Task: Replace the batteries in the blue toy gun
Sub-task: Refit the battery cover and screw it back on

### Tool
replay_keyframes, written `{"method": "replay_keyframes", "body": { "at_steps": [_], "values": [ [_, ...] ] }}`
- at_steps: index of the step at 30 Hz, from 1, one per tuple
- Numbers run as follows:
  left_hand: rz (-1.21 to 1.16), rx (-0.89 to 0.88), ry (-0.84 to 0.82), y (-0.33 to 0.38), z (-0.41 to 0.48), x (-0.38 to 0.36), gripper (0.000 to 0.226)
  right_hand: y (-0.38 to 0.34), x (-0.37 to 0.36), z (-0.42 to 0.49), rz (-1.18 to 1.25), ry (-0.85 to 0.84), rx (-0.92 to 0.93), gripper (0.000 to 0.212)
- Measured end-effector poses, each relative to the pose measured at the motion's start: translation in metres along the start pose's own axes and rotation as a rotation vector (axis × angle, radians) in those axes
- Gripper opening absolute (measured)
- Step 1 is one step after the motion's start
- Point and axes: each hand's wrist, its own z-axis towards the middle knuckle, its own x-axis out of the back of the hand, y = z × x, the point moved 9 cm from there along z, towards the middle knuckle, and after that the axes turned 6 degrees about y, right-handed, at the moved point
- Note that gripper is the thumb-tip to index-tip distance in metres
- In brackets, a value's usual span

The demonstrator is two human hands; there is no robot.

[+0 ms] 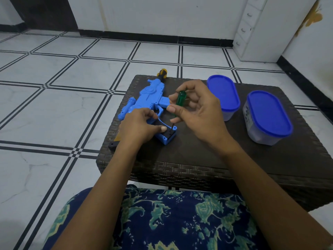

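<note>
The blue toy gun (146, 100) lies on its side on the dark wicker table (198, 152), muzzle pointing away, grip end toward me. My left hand (138, 126) grips the gun's handle, thumb pressing on the black battery cover (168, 134) at the butt of the grip. My right hand (196, 112) pinches a green-handled screwdriver (180, 99) held upright, its tip resting at a corner of that black cover.
Two clear containers with blue lids (223, 94) (268, 114) stand on the table's right side. A yellow and black part (115, 143) lies at the table's left edge, partly hidden by my left wrist. Tiled floor surrounds the table; a white drawer unit (252, 29) stands at the back right.
</note>
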Motion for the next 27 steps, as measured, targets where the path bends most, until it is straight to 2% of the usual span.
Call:
{"method": "replay_keyframes", "body": {
  "at_steps": [5,10,13,18,24,27],
  "values": [
    [0.001,-0.002,0.003,-0.001,0.000,-0.001,0.041,0.001,-0.008,-0.002,0.028,-0.099,-0.004,0.048],
    [-0.004,-0.004,-0.010,-0.001,0.000,-0.001,0.041,-0.001,-0.003,-0.002,-0.046,-0.035,0.025,0.031],
    [-0.002,-0.003,-0.014,0.000,-0.001,-0.001,0.041,0.000,-0.003,-0.004,-0.069,-0.042,0.028,0.034],
    [-0.018,-0.001,-0.013,0.000,-0.001,-0.001,0.041,0.001,-0.011,-0.005,-0.054,-0.150,0.011,0.044],
    [0.011,-0.004,-0.005,0.001,0.000,-0.001,0.040,-0.001,0.005,-0.002,-0.080,-0.012,0.017,0.026],
    [0.018,-0.005,-0.022,0.001,0.001,-0.003,0.042,-0.008,0.020,0.001,-0.002,0.059,0.014,0.016]
  ]
}}
